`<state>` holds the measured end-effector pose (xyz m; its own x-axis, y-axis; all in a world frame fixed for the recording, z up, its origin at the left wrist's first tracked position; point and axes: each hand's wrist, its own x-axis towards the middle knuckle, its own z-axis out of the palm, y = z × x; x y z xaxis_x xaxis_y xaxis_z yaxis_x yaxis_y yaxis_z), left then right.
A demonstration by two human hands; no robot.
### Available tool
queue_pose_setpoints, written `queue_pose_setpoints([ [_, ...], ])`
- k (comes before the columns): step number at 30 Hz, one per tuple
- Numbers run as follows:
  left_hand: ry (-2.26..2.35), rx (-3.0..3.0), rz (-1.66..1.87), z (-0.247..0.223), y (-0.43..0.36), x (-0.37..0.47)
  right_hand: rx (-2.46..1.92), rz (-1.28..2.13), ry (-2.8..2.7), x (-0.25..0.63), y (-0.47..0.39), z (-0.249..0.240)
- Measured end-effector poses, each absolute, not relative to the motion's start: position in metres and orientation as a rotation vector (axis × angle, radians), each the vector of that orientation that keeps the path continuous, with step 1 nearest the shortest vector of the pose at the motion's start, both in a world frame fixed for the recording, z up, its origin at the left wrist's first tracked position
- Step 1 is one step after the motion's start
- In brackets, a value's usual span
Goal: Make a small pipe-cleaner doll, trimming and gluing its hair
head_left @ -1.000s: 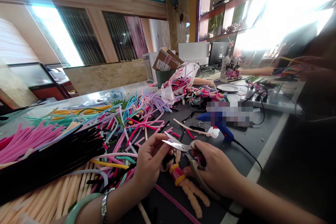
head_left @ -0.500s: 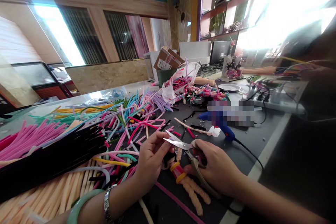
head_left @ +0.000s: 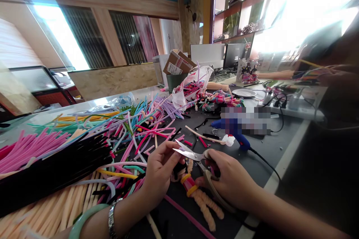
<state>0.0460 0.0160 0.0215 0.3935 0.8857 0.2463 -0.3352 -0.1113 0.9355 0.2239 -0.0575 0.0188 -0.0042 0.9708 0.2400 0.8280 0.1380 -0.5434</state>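
Observation:
My right hand (head_left: 227, 179) is closed around a pair of scissors (head_left: 193, 154) with grey handles. The blades are parted and point left, reaching the fingertips of my left hand (head_left: 161, 170). Those fingertips are pinched together, and what is between them is hidden by the fingers and blades. Beneath both hands is a small doll (head_left: 204, 208) of fuzzy pipe cleaners, with peach legs, a pink-red body banded in yellow and black at the head end. Its upper part is partly covered by my left hand.
Black pipe cleaners (head_left: 56, 173), peach ones (head_left: 56, 209) and pink ones (head_left: 42, 149) are heaped at left. Loose coloured pieces lie mid-table. A blue glue gun (head_left: 238, 138) with a cord stands at right. Behind are a white plastic bag (head_left: 178, 98) and a cardboard box (head_left: 178, 63).
The whole view has shifted very slightly. Both hands, the scissors and the doll keep almost the same positions, with the blades still parted at the left fingertips.

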Motion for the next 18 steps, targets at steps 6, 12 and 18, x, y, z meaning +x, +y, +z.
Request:
queue_pose_setpoints([
  [6, 0.550, 1.287, 1.132, 0.0192, 0.0168, 0.0472, -1.734, 0.315, -1.878, 0.2238, -0.0570, 0.0192],
  [12, 0.539, 1.321, 1.124, 0.0191, 0.0159, 0.0460, -1.756, 0.309, -1.883, 0.2228, -0.0570, 0.0200],
  [18, 0.549, 1.330, 1.124, 0.0196, 0.0156, 0.0454, -1.760, 0.307, -1.882, 0.2223, -0.0564, 0.0200],
])
